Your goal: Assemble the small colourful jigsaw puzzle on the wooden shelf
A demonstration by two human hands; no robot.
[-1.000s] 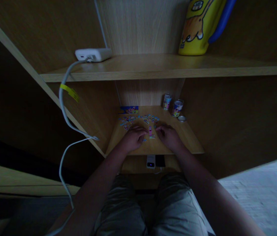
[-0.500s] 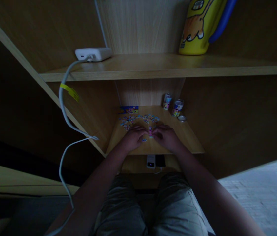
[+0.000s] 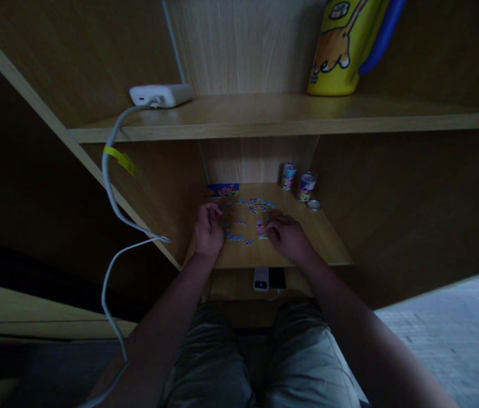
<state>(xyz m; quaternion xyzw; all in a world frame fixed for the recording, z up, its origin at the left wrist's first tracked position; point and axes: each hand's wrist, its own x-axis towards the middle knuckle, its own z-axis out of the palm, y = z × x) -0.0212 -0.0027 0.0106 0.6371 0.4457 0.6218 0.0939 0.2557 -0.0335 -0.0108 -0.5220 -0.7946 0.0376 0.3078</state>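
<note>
Small jigsaw puzzle pieces (image 3: 257, 204) lie spread over the lower wooden shelf. My left hand (image 3: 209, 232) is at the left side of these pieces, its fingers curled inward; anything between the fingertips is too dark and small to make out. A narrow pink upright strip of puzzle pieces (image 3: 260, 228) lies near the middle. Just right of that strip is my right hand (image 3: 289, 237), thumb and fingers drawn together by its edge; I cannot tell what they pinch. Between the hands lie a short pink group (image 3: 240, 223) and a blue row of pieces (image 3: 237, 238).
A blue picture card (image 3: 223, 190) lies at the back left. Two small printed cans (image 3: 289, 175) (image 3: 306, 187) and a round lid (image 3: 314, 205) are at the back right. Above, a shelf (image 3: 239, 116) carries a white charger (image 3: 162, 95) with a hanging cable (image 3: 108, 187) and a yellow mug (image 3: 335, 62).
My left hand has moved left from the pink strip to the left pieces, uncovering the pink group and blue row. My right hand has stayed by the strip, shifting slightly right.
</note>
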